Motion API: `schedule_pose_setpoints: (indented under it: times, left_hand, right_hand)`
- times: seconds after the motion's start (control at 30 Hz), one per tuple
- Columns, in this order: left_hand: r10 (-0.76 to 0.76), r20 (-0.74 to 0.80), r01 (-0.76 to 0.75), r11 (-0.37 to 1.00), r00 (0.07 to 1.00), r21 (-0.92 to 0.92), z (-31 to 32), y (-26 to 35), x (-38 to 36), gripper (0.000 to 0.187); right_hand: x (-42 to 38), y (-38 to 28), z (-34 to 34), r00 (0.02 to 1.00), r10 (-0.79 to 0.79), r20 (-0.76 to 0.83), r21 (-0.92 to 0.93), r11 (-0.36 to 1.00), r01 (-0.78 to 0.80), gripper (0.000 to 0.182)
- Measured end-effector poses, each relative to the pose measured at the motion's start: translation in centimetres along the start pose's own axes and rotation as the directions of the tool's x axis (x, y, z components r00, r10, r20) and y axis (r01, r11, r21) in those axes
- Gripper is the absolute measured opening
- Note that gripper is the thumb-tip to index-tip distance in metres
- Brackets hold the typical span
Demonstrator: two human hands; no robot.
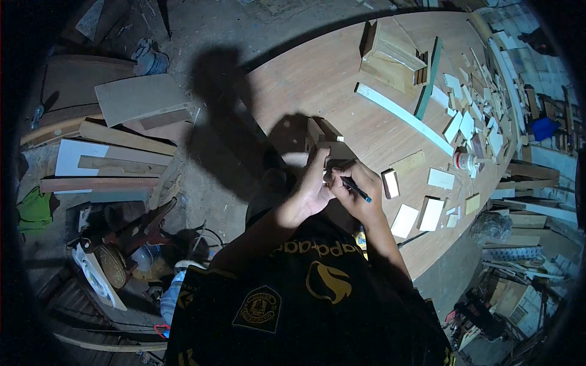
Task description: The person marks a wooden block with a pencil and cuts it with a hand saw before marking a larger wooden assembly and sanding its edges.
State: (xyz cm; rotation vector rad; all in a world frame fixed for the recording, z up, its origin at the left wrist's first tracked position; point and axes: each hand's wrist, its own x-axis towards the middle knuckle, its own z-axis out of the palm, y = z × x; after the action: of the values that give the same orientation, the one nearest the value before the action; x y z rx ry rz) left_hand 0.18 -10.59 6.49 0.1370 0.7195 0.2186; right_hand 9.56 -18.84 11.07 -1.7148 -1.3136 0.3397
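My left hand (310, 188) is closed around a small wooden piece (337, 150), its thumb lying along the near side. Between the fingers of my right hand (361, 183) is a dark pen (356, 188) with a blue end, its tip down at the wooden piece and hidden by my fingers. Just beyond the held piece, a small wooden assembly (325, 129) stands at the table's edge. To the right of my right hand, a white-faced block (390, 183) rests on the table.
The wooden table (311, 73) bears a wooden box (392, 58), a long pale strip (406, 117), a green strip (430, 79), a jar (465, 161) and many offcuts (467, 125). Boards (116, 158) and a plastic bottle (173, 297) lie on the floor at left.
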Motion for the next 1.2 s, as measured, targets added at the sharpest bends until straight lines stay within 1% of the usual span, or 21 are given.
schedule_pose_setpoints:
  times: [0.07, 0.13, 0.27, 0.33, 0.4, 0.47, 0.53, 0.63, 0.7, 0.77, 0.83, 0.87, 0.93, 1.03, 1.17, 1.2]
  left_hand:
    - [-0.017, -0.002, 0.017, 1.000, 1.000, 0.002, -0.5, -0.1, 0.2, 0.030]
    - [-0.032, -0.003, 0.032, 0.999, 0.999, 0.004, -0.7, -0.2, 0.4, 0.029]
    - [-0.014, -0.004, 0.014, 1.000, 1.000, 0.017, -0.1, 0.0, 0.0, 0.029]
    - [-0.008, -0.007, 0.008, 1.000, 1.000, 0.015, 0.0, 0.0, -0.1, 0.029]
    - [-0.031, -0.043, 0.032, 0.999, 0.999, 0.022, -0.3, 0.0, 0.2, 0.030]
    - [-0.018, -0.044, 0.019, 1.000, 0.999, 0.019, 0.1, 0.0, 0.0, 0.030]
    - [-0.008, -0.047, 0.008, 1.000, 0.999, 0.015, 0.6, 0.2, -0.3, 0.031]
    - [-0.031, -0.074, 0.033, 0.999, 0.997, 0.019, 0.4, 0.3, -0.3, 0.030]
    - [-0.027, -0.077, 0.028, 1.000, 0.997, 0.003, -0.2, 0.0, 0.2, 0.034]
    - [-0.013, -0.086, 0.014, 1.000, 0.996, 0.013, -0.2, 0.0, 0.2, 0.034]
    - [0.001, -0.096, 0.001, 1.000, 0.995, 0.023, 0.0, 0.1, 0.0, 0.034]
    - [-0.002, -0.090, 0.004, 1.000, 0.996, 0.019, 0.0, 0.1, -0.1, 0.035]
    - [-0.007, -0.085, 0.008, 1.000, 0.996, 0.014, 0.0, 0.0, 0.0, 0.035]
    - [0.017, -0.080, -0.018, 1.000, 0.997, -0.007, -0.1, 0.0, 0.2, 0.034]
    - [-0.028, -0.094, 0.029, 0.999, 0.995, 0.016, 0.7, 0.4, -0.3, 0.035]
    - [-0.045, -0.101, 0.047, 0.999, 0.994, 0.014, 1.0, 0.6, -0.6, 0.036]
  right_hand:
    - [-0.1, 0.0, 0.0, 1.000, -0.002, 0.001, 0.008, 1.000, 0.002, 0.018]
    - [-0.3, 0.1, 0.1, 0.999, 0.051, -0.002, -0.001, 0.999, -0.051, 0.017]
    - [0.0, -0.1, -0.1, 0.999, 0.033, 0.003, 0.002, 0.999, -0.033, 0.016]
    - [0.1, -0.2, -0.1, 0.999, 0.019, 0.030, 0.006, 1.000, -0.019, 0.017]
    - [0.1, -0.3, -0.1, 0.999, 0.035, 0.017, 0.004, 0.999, -0.035, 0.016]
    - [0.2, -0.3, -0.1, 0.999, 0.048, 0.005, 0.003, 0.999, -0.048, 0.016]
    - [0.2, -0.2, -0.1, 1.000, 0.014, 0.018, -0.006, 1.000, -0.014, 0.016]
    - [0.3, -0.1, -0.1, 1.000, -0.007, 0.022, -0.001, 1.000, 0.007, 0.016]
    - [0.2, -0.2, -0.1, 1.000, 0.014, 0.017, 0.002, 1.000, -0.014, 0.016]
    - [0.3, -0.2, -0.1, 0.999, 0.033, 0.014, 0.006, 0.999, -0.033, 0.016]
    - [0.3, 0.1, 0.0, 0.999, -0.039, 0.021, -0.010, 0.999, 0.039, 0.016]
    - [0.3, 0.0, -0.1, 0.999, -0.037, 0.021, -0.010, 0.999, 0.038, 0.016]
    - [0.4, -0.3, -0.2, 1.000, 0.023, 0.015, -0.006, 1.000, -0.023, 0.016]
    - [0.3, 0.1, -0.1, 1.000, -0.015, 0.020, -0.025, 1.000, 0.015, 0.017]
    - [-0.1, 0.3, -0.1, 1.000, 0.010, 0.019, -0.034, 0.999, -0.010, 0.014]
    - [-0.4, 0.7, -0.2, 0.994, 0.094, -0.050, 0.150, 0.985, -0.086, 0.013]
